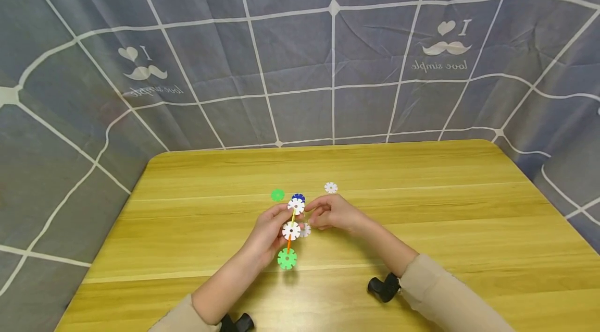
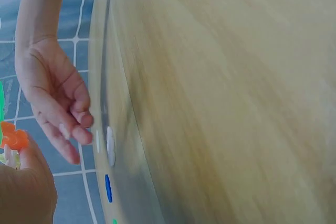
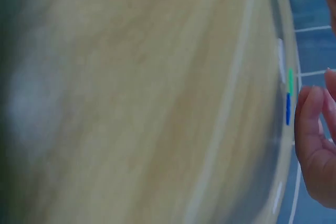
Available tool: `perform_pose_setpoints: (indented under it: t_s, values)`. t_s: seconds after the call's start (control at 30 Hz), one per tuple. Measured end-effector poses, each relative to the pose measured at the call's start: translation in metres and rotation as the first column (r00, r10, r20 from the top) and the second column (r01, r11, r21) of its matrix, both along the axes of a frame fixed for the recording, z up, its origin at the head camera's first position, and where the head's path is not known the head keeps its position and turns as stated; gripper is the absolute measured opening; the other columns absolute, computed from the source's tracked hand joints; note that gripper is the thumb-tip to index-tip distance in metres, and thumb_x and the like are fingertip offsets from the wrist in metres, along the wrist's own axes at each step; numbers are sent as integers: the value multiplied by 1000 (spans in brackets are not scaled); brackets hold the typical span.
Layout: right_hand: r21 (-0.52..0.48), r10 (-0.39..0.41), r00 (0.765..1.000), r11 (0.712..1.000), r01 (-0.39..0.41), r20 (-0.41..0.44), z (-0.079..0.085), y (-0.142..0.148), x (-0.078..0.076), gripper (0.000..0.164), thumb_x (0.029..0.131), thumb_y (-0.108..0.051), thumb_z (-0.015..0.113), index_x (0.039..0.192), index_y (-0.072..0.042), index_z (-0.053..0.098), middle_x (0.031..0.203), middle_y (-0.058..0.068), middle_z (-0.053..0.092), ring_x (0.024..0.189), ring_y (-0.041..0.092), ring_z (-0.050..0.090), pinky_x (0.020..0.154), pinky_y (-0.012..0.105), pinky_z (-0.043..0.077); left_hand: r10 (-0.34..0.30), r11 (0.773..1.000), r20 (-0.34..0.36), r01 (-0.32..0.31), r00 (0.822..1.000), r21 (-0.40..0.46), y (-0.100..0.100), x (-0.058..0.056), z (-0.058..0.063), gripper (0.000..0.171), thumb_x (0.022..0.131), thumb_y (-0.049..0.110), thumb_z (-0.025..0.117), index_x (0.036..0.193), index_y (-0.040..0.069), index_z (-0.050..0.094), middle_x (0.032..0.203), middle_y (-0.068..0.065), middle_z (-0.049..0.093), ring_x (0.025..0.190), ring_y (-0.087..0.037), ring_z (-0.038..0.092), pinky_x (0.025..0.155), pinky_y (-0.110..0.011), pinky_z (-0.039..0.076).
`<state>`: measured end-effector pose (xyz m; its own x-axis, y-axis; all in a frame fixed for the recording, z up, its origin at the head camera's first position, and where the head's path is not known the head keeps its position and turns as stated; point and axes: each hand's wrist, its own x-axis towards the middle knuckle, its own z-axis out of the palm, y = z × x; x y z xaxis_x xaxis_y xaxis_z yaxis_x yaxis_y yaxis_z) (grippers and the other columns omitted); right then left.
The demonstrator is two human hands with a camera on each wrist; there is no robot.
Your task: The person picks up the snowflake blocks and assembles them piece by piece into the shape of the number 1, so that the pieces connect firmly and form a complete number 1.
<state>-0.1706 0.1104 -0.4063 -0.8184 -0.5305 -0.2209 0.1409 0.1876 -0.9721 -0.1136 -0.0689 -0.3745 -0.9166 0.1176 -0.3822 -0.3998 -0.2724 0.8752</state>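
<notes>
My left hand grips a multicoloured notched-disc plastic chain, partly hiding a far blue disc; my right hand is relaxed, empty.

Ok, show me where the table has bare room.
Bare: the table between the right hand and right curtain; also between the left hand and left curtain. Crowded: the middle, around the linked discs, loose green disc and blue disc.

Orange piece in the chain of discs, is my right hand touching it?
Apart. The left wrist view shows it: a strip of curtain is visible between the right hand and the orange piece.
</notes>
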Motion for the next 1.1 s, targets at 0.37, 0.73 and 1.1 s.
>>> perform_pose_setpoints:
  t_s: [0.37, 0.73, 1.1]
  values:
    - [369, 105, 942, 929, 21, -320, -3, -22, 1, 27, 64, -2, 82, 88, -3, 68, 63, -1, 49, 57, 9, 43, 50, 18, 36, 28, 1000, 4, -28, 1000, 5, -3, -3, 0, 23, 96, 9, 48, 112, -7, 52, 83, -5, 64, 65, -9, 63, 58, -18, 53]
    - [464, 180, 911, 886, 14, -371, 2, -25, 3, 31, 61, -4, 85, 74, -7, 57, 64, 0, 49, 59, 11, 43, 51, 20, 35, 35, 999, 5, -35, 999, 26, 1, -5, 0, 19, 96, 8, 48, 108, -6, 53, 83, -8, 64, 65, -9, 63, 60, -19, 54]
    - [216, 77, 982, 976, -38, -175, -5, -10, -2, 22, 70, 8, 75, 87, 4, 61, 58, 0, 48, 52, 9, 46, 48, 18, 41, 21, 999, -16, -21, 1000, -37, 3, -2, -3, 22, 94, 8, 51, 108, -9, 54, 75, -3, 62, 62, -5, 60, 49, -12, 47]
